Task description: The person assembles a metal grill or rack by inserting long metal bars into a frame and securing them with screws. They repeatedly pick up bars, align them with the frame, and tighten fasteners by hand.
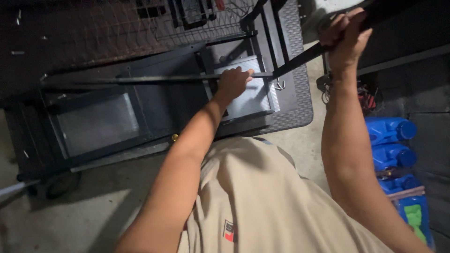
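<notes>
My left hand [233,81] reaches forward and grips a thin dark metal bar [154,78] that runs across a black metal frame [140,117] lying on the floor. A ribbed silver panel [255,96] lies just under that hand. My right hand [345,36] is raised at the upper right and is closed around a slanted black bar [300,58] that joins the thin bar near the frame's right end. A second pale panel [96,122] is set in the frame's left part.
A black mat with a patterned surface [293,110] lies under the frame's right end. Several blue plastic jugs [389,130] stand at the right edge. Wire mesh [117,28] spans the top. The concrete floor [93,211] fills the lower left.
</notes>
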